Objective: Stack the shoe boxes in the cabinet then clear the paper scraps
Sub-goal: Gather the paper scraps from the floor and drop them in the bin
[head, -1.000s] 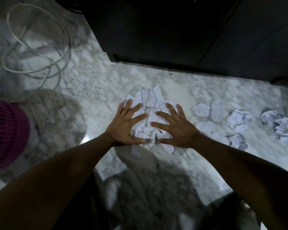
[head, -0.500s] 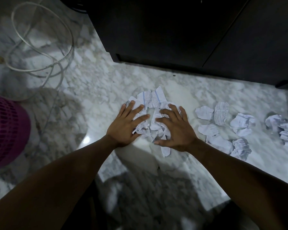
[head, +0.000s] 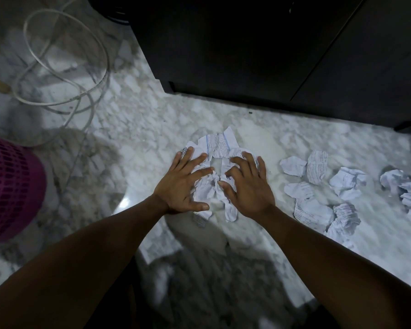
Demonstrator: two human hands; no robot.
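both hands, left hand [head: 182, 184] and right hand [head: 248, 186], fingers spread, pressing on a paper scrap pile [head: 214, 186], loose scraps [head: 318, 186] at right, pink mesh basket [head: 10, 186] at left, contents hidden

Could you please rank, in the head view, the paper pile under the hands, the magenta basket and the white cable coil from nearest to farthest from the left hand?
From the left hand:
1. Paper pile: touching, under its fingers, to its right.
2. Magenta basket: on the floor at the far left.
3. White cable coil: farthest, up at the upper left.
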